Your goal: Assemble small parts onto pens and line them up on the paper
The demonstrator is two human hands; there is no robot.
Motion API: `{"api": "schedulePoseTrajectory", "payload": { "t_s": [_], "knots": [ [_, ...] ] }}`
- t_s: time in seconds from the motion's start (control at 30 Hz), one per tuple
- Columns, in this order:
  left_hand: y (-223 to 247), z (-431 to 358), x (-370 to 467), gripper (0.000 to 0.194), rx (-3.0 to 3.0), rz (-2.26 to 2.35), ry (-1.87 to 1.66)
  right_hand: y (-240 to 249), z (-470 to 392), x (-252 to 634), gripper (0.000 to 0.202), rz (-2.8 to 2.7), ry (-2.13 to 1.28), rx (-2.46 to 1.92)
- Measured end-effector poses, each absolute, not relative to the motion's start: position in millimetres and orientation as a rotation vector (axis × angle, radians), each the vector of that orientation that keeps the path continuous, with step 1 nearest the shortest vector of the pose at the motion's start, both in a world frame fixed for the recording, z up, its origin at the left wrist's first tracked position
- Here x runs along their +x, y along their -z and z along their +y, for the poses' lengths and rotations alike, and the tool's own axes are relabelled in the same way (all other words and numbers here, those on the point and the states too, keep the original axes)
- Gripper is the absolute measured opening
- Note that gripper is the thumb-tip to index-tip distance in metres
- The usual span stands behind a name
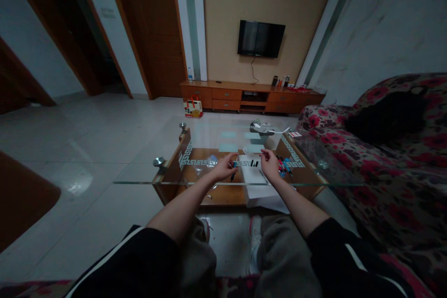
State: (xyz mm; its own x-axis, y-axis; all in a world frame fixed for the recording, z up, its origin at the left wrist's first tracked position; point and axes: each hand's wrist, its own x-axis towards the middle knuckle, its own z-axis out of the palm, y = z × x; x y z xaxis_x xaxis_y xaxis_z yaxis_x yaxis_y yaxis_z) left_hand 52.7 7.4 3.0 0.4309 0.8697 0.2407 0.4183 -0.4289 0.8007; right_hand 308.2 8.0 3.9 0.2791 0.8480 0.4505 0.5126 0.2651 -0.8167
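Above the glass table, my left hand (225,167) is closed around a dark pen (233,176) with a bluish part; its lower end sticks out below the fingers. My right hand (270,164) is apart from the left, its thumb and fingertips pinched together. Whatever is between those fingertips is too small to make out. Two short black pieces (254,163), perhaps pen caps, lie on the glass between my hands. Beside my right hand is a loose group of pens (285,165) in blue, red and black.
The glass tabletop (139,174) rests on a wooden base with metal knobs (159,162). A white box (260,191) and clear plastic wrapping (200,171) show beneath it. A round dark container (261,128) stands at the back. To the right is a flowered sofa (391,195).
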Motion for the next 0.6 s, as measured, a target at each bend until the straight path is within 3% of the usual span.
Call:
{"api": "schedulePoseTrajectory", "payload": {
  "t_s": [0.3, 0.6],
  "knots": [
    [-0.9, 10.0, 44.1, 0.061, 2.014, 1.098, -0.894, 24.4, 9.4, 321.7, 0.046, -1.837, -0.101, -1.578],
    [-5.9, 5.2, 46.4, 0.053, 2.027, 1.072, -0.845, 12.7, -1.6, 312.7, 0.049, -2.076, 0.000, -1.646]
  ]
}}
